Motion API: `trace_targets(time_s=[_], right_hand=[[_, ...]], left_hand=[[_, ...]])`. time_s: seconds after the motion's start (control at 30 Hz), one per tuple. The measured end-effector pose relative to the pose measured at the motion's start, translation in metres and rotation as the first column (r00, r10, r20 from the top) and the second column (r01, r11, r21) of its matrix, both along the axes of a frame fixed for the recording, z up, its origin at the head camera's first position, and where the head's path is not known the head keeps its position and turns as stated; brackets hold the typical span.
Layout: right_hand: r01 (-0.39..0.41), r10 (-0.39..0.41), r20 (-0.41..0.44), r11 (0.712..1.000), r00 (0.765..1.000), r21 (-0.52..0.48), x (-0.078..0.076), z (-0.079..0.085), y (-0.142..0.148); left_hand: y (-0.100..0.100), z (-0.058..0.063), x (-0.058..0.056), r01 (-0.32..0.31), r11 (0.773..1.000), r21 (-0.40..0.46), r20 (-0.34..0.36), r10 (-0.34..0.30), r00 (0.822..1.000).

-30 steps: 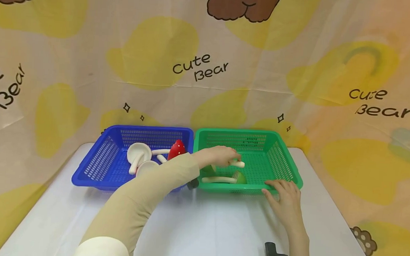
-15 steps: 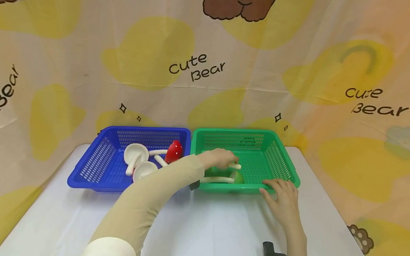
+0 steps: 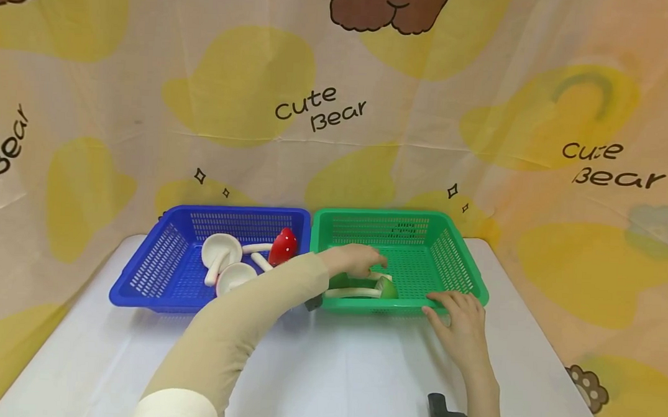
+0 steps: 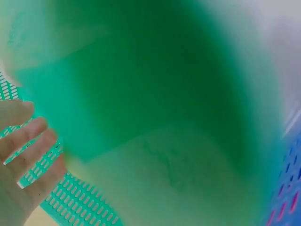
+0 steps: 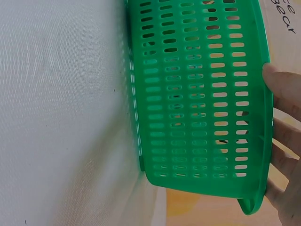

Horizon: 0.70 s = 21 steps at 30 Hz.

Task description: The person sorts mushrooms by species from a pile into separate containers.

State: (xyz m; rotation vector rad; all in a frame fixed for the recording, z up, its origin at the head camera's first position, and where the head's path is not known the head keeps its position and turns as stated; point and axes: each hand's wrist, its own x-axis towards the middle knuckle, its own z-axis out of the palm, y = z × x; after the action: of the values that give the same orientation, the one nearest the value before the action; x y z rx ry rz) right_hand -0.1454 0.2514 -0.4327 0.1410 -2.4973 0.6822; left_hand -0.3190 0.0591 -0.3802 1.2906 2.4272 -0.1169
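Note:
My left hand (image 3: 360,259) reaches across into the green basket (image 3: 402,305). In the left wrist view, the fingers (image 4: 35,157) are extended and spread, gripping nothing. Just below that hand lies the white stem (image 3: 384,276) of a toy mushroom, partly hidden. Nearer the front wall are a green-capped toy mushroom (image 3: 388,288) with a white stem, and another green cap (image 3: 339,281) partly covered by the hand. My right hand (image 3: 463,323) holds the basket's front rim, thumb outside and fingers over the edge. A blurred green surface (image 4: 141,94) fills much of the left wrist view.
A blue basket (image 3: 139,300) stands against the green one on the left. Inside are several toy mushrooms, including a red spotted one (image 3: 284,247) and a white-undersided one (image 3: 220,250). A white-covered table (image 3: 327,370) lies beneath, with a printed cloth (image 3: 250,86) behind.
My left hand held a toy mushroom by its white stem; it has lowered it into the green basket and let go. The right hand keeps its place on the rim.

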Motion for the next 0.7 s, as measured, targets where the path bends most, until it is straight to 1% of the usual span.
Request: trace_targets(time_s=[0.13, 0.23, 0.37, 0.53, 0.7], right_hand=[[0.005, -0.005, 0.006, 1.0, 1.0, 0.001, 0.001, 0.0, 0.0], [0.01, -0.01, 0.015, 1.0, 1.0, 0.001, 0.002, 0.0, 0.0], [0.014, -0.014, 0.026, 1.0, 1.0, 0.01, 0.002, 0.001, -0.002], [0.007, -0.008, 0.036, 1.0, 0.999, 0.025, -0.001, 0.003, -0.005], [0.006, -0.007, 0.029, 0.999, 1.0, 0.054, -0.004, 0.007, -0.001]], left_hand=[[-0.003, 0.002, 0.002, 0.015, 1.0, 0.011, -0.003, -0.015, 1.0], [-0.007, 0.003, 0.005, 0.037, 0.999, 0.037, -0.02, -0.036, 0.999], [-0.018, 0.007, 0.011, 0.055, 0.995, 0.085, -0.066, -0.05, 0.997], [-0.035, 0.016, 0.019, 0.046, 0.988, 0.148, -0.129, -0.026, 0.991], [-0.049, 0.021, 0.029, 0.066, 0.979, 0.191, -0.187, -0.029, 0.982]])
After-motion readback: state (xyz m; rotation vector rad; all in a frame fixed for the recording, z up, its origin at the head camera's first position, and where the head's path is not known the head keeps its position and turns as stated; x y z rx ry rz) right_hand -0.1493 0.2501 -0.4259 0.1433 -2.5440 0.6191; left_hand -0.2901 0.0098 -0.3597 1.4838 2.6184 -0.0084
